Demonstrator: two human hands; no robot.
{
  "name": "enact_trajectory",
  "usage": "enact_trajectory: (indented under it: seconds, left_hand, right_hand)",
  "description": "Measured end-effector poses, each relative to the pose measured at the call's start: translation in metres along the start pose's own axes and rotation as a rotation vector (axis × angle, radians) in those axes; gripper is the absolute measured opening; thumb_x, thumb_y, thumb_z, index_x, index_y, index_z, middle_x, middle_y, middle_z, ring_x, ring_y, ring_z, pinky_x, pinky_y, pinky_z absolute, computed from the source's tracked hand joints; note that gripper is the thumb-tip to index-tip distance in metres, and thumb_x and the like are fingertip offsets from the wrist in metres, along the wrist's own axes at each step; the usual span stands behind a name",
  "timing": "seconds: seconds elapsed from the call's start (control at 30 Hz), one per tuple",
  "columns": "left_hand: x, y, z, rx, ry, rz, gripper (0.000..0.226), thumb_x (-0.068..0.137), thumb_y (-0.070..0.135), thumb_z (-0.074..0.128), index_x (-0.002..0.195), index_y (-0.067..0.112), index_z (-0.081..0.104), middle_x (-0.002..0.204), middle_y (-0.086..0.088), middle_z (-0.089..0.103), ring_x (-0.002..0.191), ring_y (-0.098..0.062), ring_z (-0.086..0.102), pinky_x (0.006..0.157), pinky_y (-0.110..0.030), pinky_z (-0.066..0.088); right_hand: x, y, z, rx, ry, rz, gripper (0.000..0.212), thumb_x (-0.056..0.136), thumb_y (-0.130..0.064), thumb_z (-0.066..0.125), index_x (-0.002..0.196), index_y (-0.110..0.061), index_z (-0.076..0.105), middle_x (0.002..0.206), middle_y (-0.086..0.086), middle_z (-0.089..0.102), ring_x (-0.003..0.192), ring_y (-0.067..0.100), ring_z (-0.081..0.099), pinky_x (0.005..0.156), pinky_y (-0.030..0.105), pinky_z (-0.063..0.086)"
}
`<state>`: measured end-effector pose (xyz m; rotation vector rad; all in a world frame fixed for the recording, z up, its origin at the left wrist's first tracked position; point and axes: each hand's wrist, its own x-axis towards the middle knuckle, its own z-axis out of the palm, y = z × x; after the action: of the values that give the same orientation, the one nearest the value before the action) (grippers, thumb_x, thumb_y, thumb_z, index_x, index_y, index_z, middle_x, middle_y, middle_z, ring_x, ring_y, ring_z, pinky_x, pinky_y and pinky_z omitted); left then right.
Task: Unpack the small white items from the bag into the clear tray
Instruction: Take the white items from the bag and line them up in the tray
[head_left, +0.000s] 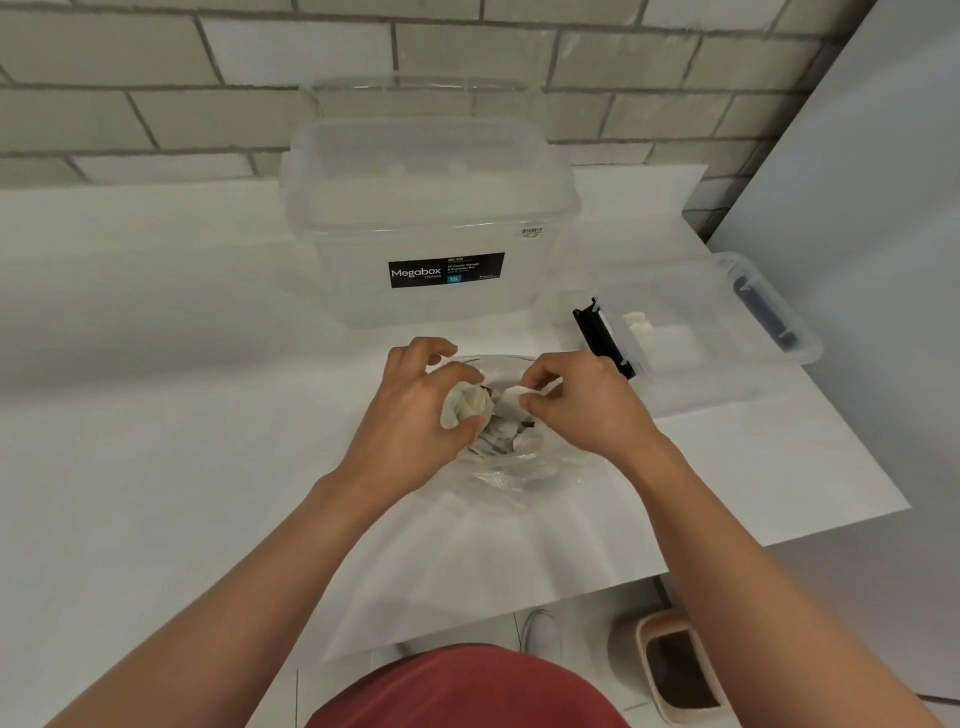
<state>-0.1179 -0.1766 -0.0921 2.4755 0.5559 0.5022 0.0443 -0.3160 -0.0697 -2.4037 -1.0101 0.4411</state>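
Left hand (415, 410) with fingers curled round a crumpled white item (470, 405), right hand (587, 405) pinching a small white item (514, 393), both over the open clear bag (514, 467) on the white worktop (182, 364), clear tray (727, 374) just right of the right fingers, a few white pieces (640, 323) inside.

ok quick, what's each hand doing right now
Left hand: fingers curled round a crumpled whitish packet over the clear plastic bag.
Right hand: pinching a small white flat item.
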Motion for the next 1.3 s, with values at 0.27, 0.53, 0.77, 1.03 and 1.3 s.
enact_trajectory:
  seconds: [0.27,0.53,0.77,1.03,1.3]
  left_hand:
    - [0.011,0.022,0.002,-0.3,-0.143,-0.124,0.049,0.082,0.035,0.079,0.128,0.031,0.063,0.113,0.017,0.061,0.095,0.002,0.063,0.078,-0.016,0.049]
    - [0.025,0.042,0.007,-0.361,-0.148,-0.146,0.008,0.086,0.024,0.077,0.089,0.032,0.076,0.079,0.017,0.073,0.078,0.004,0.066,0.066,-0.006,0.045]
    - [0.057,0.073,0.027,-0.329,-0.033,-0.075,0.026,0.085,0.036,0.077,0.11,0.032,0.071,0.101,0.017,0.068,0.09,0.001,0.064,0.077,-0.019,0.052]
    - [0.078,0.12,0.072,-0.013,-0.126,0.152,0.039,0.091,0.05,0.064,0.127,0.034,0.064,0.128,0.016,0.057,0.122,-0.007,0.049,0.09,-0.034,0.051]
    - [0.079,0.128,0.088,0.045,-0.089,0.112,0.037,0.093,0.049,0.063,0.124,0.029,0.068,0.126,0.017,0.058,0.117,-0.004,0.053,0.088,-0.029,0.05]
  right_hand:
    - [-0.013,-0.006,-0.026,0.276,0.006,-0.073,0.008,0.083,-0.027,0.083,0.084,-0.028,0.076,0.078,-0.012,0.073,0.072,0.002,0.067,0.075,0.032,0.058]
    - [-0.017,-0.005,-0.063,0.187,-0.119,-0.179,0.009,0.084,-0.032,0.082,0.092,-0.03,0.078,0.086,-0.015,0.074,0.072,0.004,0.07,0.068,0.019,0.053]
    - [0.006,0.021,-0.131,-0.005,0.072,-0.21,0.002,0.087,-0.031,0.079,0.089,-0.03,0.079,0.078,-0.016,0.074,0.068,-0.002,0.068,0.066,0.012,0.044]
    - [0.065,0.092,-0.173,-0.174,0.181,-0.082,0.006,0.091,-0.024,0.074,0.095,-0.025,0.078,0.087,-0.007,0.074,0.084,0.01,0.068,0.074,0.024,0.051]
    - [0.104,0.139,-0.131,-0.334,-0.337,-0.059,0.01,0.083,-0.015,0.079,0.091,-0.022,0.079,0.079,-0.006,0.076,0.078,0.009,0.07,0.076,0.023,0.056]
